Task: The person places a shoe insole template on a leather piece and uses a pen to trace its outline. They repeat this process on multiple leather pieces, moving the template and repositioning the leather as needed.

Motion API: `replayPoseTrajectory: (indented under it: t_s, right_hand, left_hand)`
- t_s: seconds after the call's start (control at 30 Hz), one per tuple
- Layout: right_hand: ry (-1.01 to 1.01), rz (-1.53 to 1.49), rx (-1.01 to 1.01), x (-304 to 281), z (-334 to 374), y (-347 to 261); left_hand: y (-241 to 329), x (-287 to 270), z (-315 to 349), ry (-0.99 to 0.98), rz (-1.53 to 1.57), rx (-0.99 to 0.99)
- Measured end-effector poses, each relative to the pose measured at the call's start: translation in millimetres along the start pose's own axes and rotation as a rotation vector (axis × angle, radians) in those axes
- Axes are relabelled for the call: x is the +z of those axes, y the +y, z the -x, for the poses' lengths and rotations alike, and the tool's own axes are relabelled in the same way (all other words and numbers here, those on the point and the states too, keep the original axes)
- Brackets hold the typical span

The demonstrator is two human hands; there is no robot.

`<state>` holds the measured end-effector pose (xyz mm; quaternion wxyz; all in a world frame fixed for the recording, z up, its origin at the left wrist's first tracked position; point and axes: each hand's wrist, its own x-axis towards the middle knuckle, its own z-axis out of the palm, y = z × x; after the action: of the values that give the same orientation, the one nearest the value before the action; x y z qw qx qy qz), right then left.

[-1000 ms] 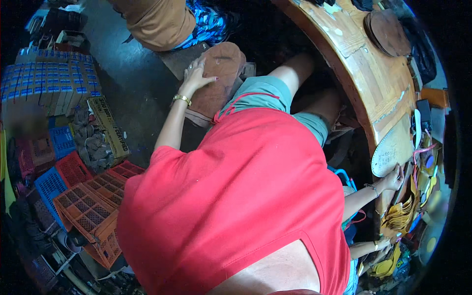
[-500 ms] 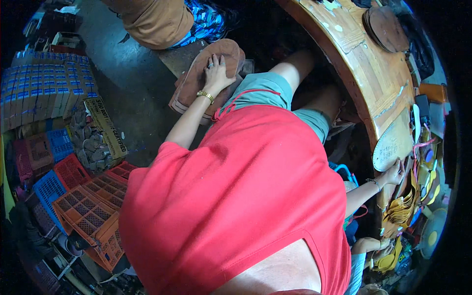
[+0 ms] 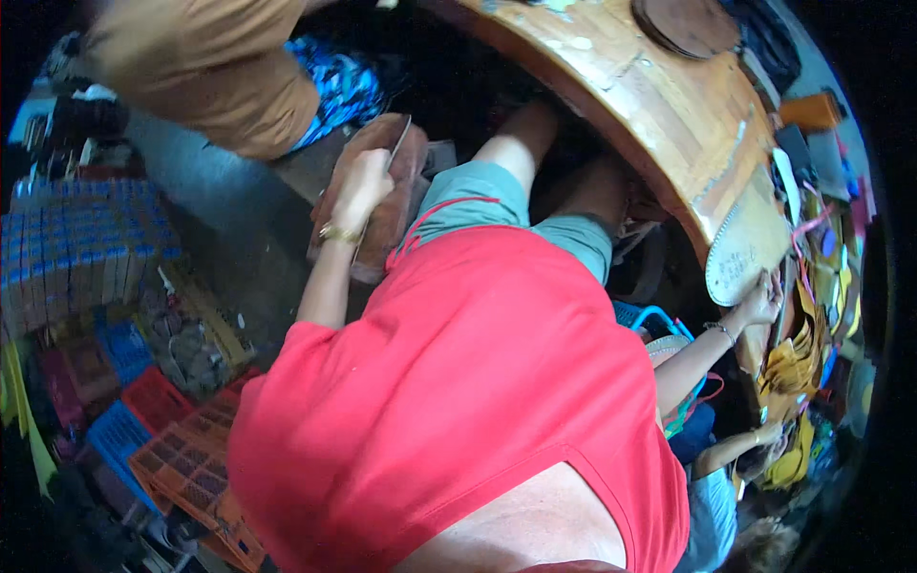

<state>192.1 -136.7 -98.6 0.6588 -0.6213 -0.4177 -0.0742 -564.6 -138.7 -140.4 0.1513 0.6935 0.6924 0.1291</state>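
Observation:
My left hand [image 3: 364, 187], with a gold watch at its wrist, is closed on a brown sole-shaped piece [image 3: 346, 153], which is tilted so its thin edge shows. Under it lie more brown pieces [image 3: 406, 181] of similar shape, stacked beside my left thigh. At the table's edge my right hand [image 3: 761, 302] has its fingers pinched together; what they hold, if anything, I cannot make out. It is close to a pale sole-shaped sheet [image 3: 740, 256] with a dotted rim and handwriting, lying on the wooden table [image 3: 611, 86].
Brown round-ended pieces [image 3: 690, 24] and bundled yellow-brown strips [image 3: 795, 363] are on the table. Beneath it stands a blue basket [image 3: 659, 320]. A person in brown trousers [image 3: 201, 76] is at far left, another in light blue [image 3: 712, 511] at lower right. Stacked boxes [image 3: 86, 239] and orange crates [image 3: 186, 468] line the left.
My left hand, earlier lying flat with spread fingers on the brown stack, has closed on the top piece and tipped it up. The view has shifted; my right hand stays by the pale sheet.

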Motion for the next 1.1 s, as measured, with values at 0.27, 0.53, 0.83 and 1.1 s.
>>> replayPoseTrajectory:
  t_s: [0.27, 0.53, 0.83, 1.1]
  right_hand:
    - [0.005, -0.187, 0.042, 14.6, 15.9, -28.9]
    - [0.032, -0.367, 0.233, 3.9, 24.2, -44.0]
    - [-0.054, -0.506, 0.238, -6.2, 32.3, -59.1]
    - [-0.223, -0.016, -0.119, -27.3, 33.9, -145.4]
  left_hand:
    - [151.5, -147.4, -21.5, 0.047, 0.636, 0.276]
    - [332.9, -171.3, -113.9, 0.313, 0.481, 0.925]
    - [507.8, 38.8, -216.8, 0.264, 0.567, 1.187]
    - [411.4, 54.1, -204.6, -0.232, 0.165, 1.353]
